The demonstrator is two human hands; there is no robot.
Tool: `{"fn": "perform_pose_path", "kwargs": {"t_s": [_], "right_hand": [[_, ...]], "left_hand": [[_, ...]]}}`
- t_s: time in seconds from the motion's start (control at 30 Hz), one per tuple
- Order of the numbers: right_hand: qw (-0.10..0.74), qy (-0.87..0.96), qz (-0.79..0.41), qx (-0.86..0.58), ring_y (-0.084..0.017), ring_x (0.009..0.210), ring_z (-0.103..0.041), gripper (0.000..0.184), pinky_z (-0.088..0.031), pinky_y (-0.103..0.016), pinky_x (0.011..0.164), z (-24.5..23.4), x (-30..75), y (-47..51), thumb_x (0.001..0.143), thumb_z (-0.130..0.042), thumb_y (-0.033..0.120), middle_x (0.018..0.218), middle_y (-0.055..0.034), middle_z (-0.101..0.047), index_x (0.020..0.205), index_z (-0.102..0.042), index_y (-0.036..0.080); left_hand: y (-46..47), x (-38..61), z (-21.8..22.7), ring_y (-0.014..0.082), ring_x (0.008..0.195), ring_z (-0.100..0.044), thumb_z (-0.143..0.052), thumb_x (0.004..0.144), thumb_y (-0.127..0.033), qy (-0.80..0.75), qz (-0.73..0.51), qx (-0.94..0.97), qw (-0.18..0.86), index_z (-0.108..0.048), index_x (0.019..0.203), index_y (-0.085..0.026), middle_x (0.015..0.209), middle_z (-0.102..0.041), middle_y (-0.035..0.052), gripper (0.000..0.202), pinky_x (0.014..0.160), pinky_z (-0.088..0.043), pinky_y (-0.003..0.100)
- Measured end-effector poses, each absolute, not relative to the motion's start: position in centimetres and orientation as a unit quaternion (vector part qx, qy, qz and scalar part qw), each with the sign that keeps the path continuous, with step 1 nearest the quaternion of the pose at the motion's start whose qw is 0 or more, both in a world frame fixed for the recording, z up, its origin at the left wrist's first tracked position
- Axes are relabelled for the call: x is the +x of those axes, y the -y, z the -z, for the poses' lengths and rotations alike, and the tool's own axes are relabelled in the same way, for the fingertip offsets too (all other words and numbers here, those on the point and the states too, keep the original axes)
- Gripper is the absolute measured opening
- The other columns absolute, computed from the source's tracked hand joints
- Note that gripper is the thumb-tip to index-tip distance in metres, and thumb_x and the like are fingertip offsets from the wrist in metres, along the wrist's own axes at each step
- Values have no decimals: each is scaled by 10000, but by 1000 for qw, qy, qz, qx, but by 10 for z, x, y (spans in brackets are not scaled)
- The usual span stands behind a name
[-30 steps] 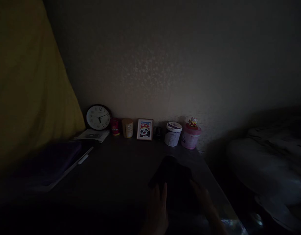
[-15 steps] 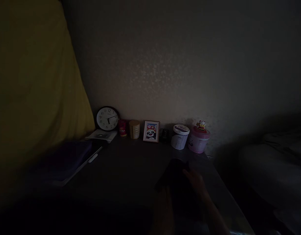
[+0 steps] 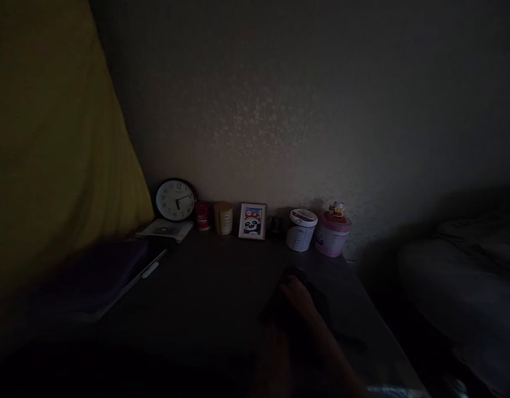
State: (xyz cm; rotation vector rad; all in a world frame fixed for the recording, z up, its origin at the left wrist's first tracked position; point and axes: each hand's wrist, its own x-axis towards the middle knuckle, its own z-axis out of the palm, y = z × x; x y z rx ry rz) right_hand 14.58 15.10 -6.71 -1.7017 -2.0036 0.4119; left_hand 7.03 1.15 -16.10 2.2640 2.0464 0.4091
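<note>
On the dark table (image 3: 205,293) lies a soft black fabric item (image 3: 319,301); the low light hides whether it is a bag or a garment. My right hand (image 3: 296,293) reaches over its top, fingers curled down on the fabric. Close to its lower left edge is my left hand (image 3: 273,342), dim, with the fingers stretched out flat. A thin dark strip, perhaps a strap, trails to the right of my right forearm.
Along the wall stand a clock (image 3: 176,199), a red container (image 3: 203,216), a yellow canister (image 3: 223,219), a framed panda picture (image 3: 252,221), a white tub (image 3: 301,231) and a pink tub (image 3: 332,236) bearing a cat figurine (image 3: 337,209). A purple folded item (image 3: 93,271) lies left, beside a white stick-like object (image 3: 150,270).
My right hand has moved left across the black fabric item, from its right side to its top. The left hand stays near the lower left edge. The whole view has shifted slightly.
</note>
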Motion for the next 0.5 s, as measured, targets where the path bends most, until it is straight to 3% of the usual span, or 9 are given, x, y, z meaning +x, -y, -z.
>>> {"fn": "perform_pose_path", "kwargs": {"t_s": [0.13, 0.23, 0.37, 0.43, 0.5], "right_hand": [[172, 745, -138, -629, -192, 851, -619, 257, -403, -242, 674, 59, 144, -147, 799, -489, 280, 881, -84, -670, 1016, -565, 164], [141, 770, -134, -608, -182, 895, -606, 254, -397, -236, 694, 53, 142, -143, 833, -438, 277, 957, -84, -661, 1010, -585, 171], [109, 818, -133, -550, -150, 888, -601, 273, -383, -213, 696, 46, 139, -137, 861, -368, 241, 973, -49, -661, 919, -633, 208], [103, 822, -136, -543, -142, 837, -610, 272, -379, -205, 663, 44, 138, -134, 858, -373, 250, 914, -36, -674, 885, -642, 216], [100, 825, -134, -539, -138, 805, -612, 266, -372, -200, 638, 42, 137, -131, 853, -384, 267, 881, -27, -678, 877, -645, 221]], "left_hand": [[-7, 67, 180, 301, 1158, -460, -363, 846, -191, -676, -239, 697, -31, -465, 1241, -175, 1275, -485, 116, 407, 955, -388, 502], [-2, 55, 167, 306, 1169, -445, -351, 830, -144, -688, -268, 671, -64, -427, 1265, -127, 1298, -448, 161, 441, 949, -373, 532], [3, 42, 115, 231, 1177, -440, -425, 820, -279, -617, -309, 716, -103, -487, 1199, -210, 1286, -473, 81, 390, 935, -428, 394], [-1, 43, 94, 209, 1126, -482, -444, 795, -265, -587, -331, 734, -85, -535, 1136, -223, 1236, -517, 57, 355, 920, -437, 364], [-8, 48, 88, 202, 1168, -447, -424, 804, -249, -574, -307, 757, -54, -409, 1275, -235, 1298, -469, 48, 471, 960, -404, 353]]}}
